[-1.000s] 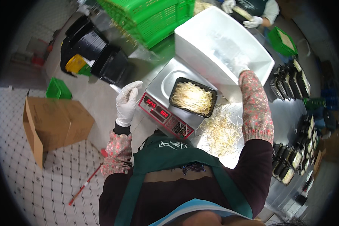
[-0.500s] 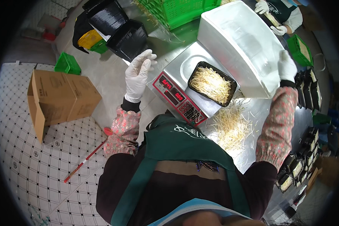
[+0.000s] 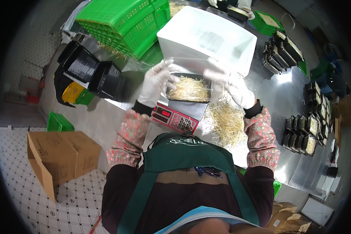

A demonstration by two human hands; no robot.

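Observation:
Both my gloved hands hold a clear plastic lid [image 3: 189, 63] over a black tray [image 3: 176, 98] of pale sprouts [image 3: 189, 87]. My left hand [image 3: 157, 80] grips it at the left, fingers curled by the tray's rim. My right hand [image 3: 232, 86] has it by the right side, slightly blurred. The tray is on the steel scale [image 3: 191, 109] with its red keypad panel [image 3: 175, 119] toward me. Loose sprouts [image 3: 226, 124] lie to the right of the scale, and a white bin [image 3: 206, 39] stands beyond it.
Green crates [image 3: 121, 25] stand back left, black empty trays [image 3: 105, 78] left. Rows of filled trays [image 3: 308, 132] and stacked ones [image 3: 280, 52] occupy the right of the steel table [image 3: 284, 171]. A co-worker's gloved hand [image 3: 243, 4] holds a tray at the back. A cardboard box [image 3: 64, 160] sits left.
My right hand has left the white bin and come to the tray's right side. My left hand has moved to its left. The clear lid now spans my hands. The view has shifted.

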